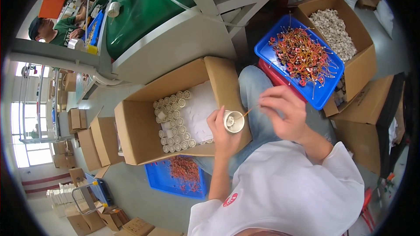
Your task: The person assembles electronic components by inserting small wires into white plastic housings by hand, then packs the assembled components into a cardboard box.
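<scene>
My left hand (222, 134) is wrapped round a white plastic cup-shaped housing (236, 126), its open mouth turned up and small moulded parts showing inside. From its rim a thin orange-yellow wire (248, 111) runs up to my right hand (285, 112), whose thumb and fingers pinch the far end. Whether anything is fixed to the wire inside the cup is too small to tell. Left of my hands, an open cardboard box (153, 81) holds rows of similar white housings (175, 120). A blue tray (322, 100) beyond my right hand is heaped with red parts on yellow wires (302, 57).
Behind the blue tray stands a carton (361, 63) of small white pieces. Another blue tray (157, 181) with red parts lies on the floor at lower left. A green conveyor belt (144, 22) and its frame close off the far side. A co-worker (54, 30) sits at upper left.
</scene>
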